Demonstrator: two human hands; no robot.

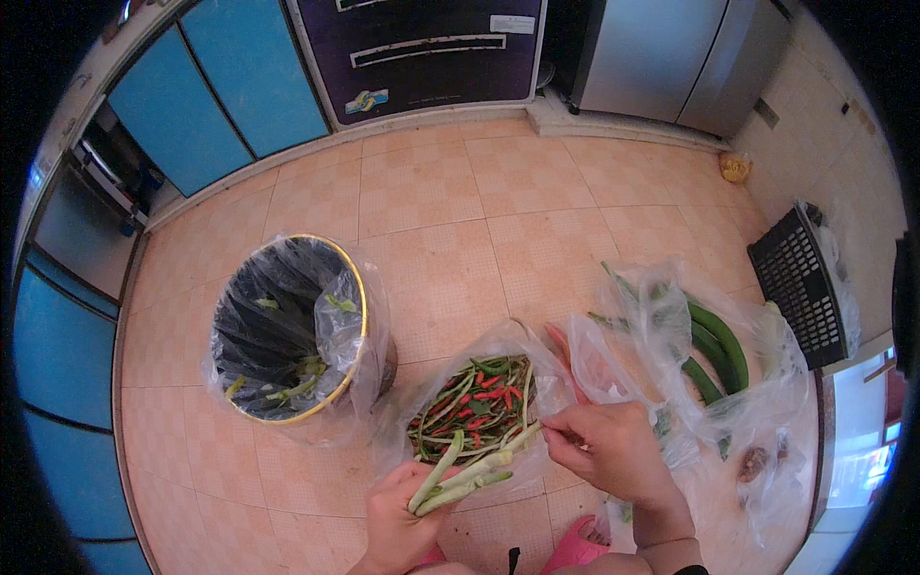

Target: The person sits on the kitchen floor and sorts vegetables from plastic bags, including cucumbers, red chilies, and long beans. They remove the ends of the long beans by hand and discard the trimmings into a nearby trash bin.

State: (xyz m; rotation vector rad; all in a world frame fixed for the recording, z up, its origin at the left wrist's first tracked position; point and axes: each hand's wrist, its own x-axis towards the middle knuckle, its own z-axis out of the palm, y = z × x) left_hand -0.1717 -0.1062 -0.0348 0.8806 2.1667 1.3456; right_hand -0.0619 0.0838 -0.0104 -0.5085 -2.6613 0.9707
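My left hand [406, 507] is closed around several pale green vegetable stalks [467, 476], which point up and to the right. The fingertips of my right hand [600, 449] pinch the far end of one stalk. Just beyond both hands lies a clear plastic bag [496, 341] on the floor, its mouth spread around red and green chili peppers [489, 394] mixed with long thin green beans. Left of it stands a round trash bin [364, 316] with a yellow rim and a clear liner, holding some green scraps.
Clear bags at the right hold long green vegetables [715, 352], with a reddish item [560, 345] beside them. A black plastic basket [798, 287] leans by the wall. Blue cabinets [244, 72] and a grey refrigerator [654, 57] border the tiled floor. Pink slippers [575, 543] are at the bottom.
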